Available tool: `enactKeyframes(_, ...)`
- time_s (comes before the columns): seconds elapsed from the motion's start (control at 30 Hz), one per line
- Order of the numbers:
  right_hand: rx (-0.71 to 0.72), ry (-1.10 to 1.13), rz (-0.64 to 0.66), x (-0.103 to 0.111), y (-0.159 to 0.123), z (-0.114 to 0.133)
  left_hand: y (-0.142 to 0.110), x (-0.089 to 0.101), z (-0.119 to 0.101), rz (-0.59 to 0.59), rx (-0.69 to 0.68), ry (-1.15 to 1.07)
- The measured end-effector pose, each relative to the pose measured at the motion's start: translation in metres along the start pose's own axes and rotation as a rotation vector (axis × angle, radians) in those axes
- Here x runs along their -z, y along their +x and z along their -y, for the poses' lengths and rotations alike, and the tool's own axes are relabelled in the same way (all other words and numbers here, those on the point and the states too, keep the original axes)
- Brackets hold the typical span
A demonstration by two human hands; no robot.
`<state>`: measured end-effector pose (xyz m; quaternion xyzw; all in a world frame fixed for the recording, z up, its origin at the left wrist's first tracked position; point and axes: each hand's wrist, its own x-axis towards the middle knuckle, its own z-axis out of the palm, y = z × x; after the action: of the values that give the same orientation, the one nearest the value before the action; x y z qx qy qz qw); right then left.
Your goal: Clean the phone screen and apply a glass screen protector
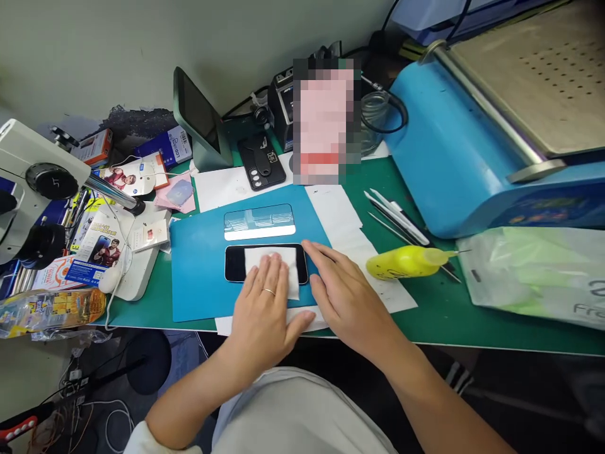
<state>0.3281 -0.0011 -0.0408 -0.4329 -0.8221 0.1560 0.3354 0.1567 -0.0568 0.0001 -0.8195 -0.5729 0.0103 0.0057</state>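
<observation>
Pressing a white wipe [278,268] onto the phone [236,263], left hand [265,309] flat.

Hands [302,302] on cloth-covered phone [235,263]

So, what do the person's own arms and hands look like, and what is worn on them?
Both forearms are bare. The left hand wears a thin silver-coloured ring on one finger. The right hand shows no ring or watch. A white sleeve edge shows at the left elbow. No gloves.

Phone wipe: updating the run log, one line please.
left hand: pressing white wipe on phone | right hand: steadying phone edge | blue mat
</observation>
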Motion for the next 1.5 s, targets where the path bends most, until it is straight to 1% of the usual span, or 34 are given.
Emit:
enactKeyframes(0.07, -0.015, 0.007, -0.002, -0.001, 0.000, -0.001, 0.003, -0.001, -0.010, 0.004, -0.040, -0.012)
enactKeyframes(0.13, -0.020, 0.013, -0.001, -0.001, 0.000, -0.001, -0.001, 0.001, -0.012, 0.011, -0.050, -0.011)
enactKeyframes(0.2, -0.016, 0.012, -0.001, 0.000, 0.001, 0.000, -0.007, 0.004, -0.003, 0.026, -0.021, -0.002)
enactKeyframes(0.37, -0.017, 0.001, 0.012, 0.004, 0.003, 0.004, -0.025, 0.016, 0.038, 0.023, 0.124, -0.013)
enactKeyframes(0.43, -0.019, -0.003, 0.018, 0.005, 0.003, 0.004, -0.027, 0.020, 0.049, -0.009, 0.183, -0.052)
enactKeyframes(0.53, -0.021, -0.005, 0.031, 0.005, 0.002, 0.004, -0.026, 0.023, 0.050, -0.126, 0.243, -0.124)
enactKeyframes(0.6, -0.028, -0.009, 0.037, 0.005, 0.002, 0.004, -0.024, 0.022, 0.046, -0.190, 0.206, -0.168)
enactKeyframes(0.63, -0.030, -0.012, 0.039, 0.005, 0.002, 0.004, -0.024, 0.021, 0.044, -0.189, 0.172, -0.182)
enactKeyframes(0.7, -0.026, -0.018, 0.040, 0.005, 0.002, 0.004, -0.023, 0.016, 0.041, -0.121, 0.125, -0.185)
enactKeyframes(0.77, -0.011, -0.020, 0.037, 0.005, 0.003, 0.004, -0.022, 0.010, 0.040, -0.025, 0.130, -0.166)
enactKeyframes(0.83, 0.002, -0.018, 0.035, 0.005, 0.003, 0.004, -0.017, 0.006, 0.039, 0.036, 0.147, -0.148)
enactKeyframes(0.9, 0.005, -0.009, 0.032, 0.004, 0.002, 0.003, -0.008, 0.004, 0.036, 0.066, 0.139, -0.143)
enactKeyframes(0.97, -0.007, 0.011, 0.034, 0.003, 0.000, 0.002, 0.005, 0.004, 0.029, 0.083, 0.104, -0.153)
enactKeyframes(1.07, -0.046, 0.056, 0.041, 0.002, -0.002, -0.001, 0.021, 0.002, 0.013, 0.092, 0.011, -0.185)
enactKeyframes(1.17, -0.088, 0.114, 0.027, 0.001, -0.004, -0.002, 0.024, 0.004, 0.003, 0.114, -0.109, -0.210)
enactKeyframes(1.23, -0.092, 0.128, 0.026, 0.001, -0.004, -0.002, 0.018, 0.009, 0.005, 0.149, -0.187, -0.231)
enactKeyframes(1.3, -0.087, 0.118, 0.035, 0.002, -0.004, -0.001, 0.010, 0.017, 0.015, 0.193, -0.261, -0.259)
enactKeyframes(1.37, -0.088, 0.106, 0.039, 0.002, -0.003, 0.000, 0.005, 0.023, 0.027, 0.212, -0.299, -0.275)
enactKeyframes(1.43, -0.089, 0.100, 0.038, 0.003, -0.002, 0.001, 0.002, 0.025, 0.035, 0.198, -0.286, -0.263)
enactKeyframes(1.5, -0.095, 0.098, 0.038, 0.003, -0.002, 0.001, 0.003, 0.020, 0.037, 0.172, -0.236, -0.231)
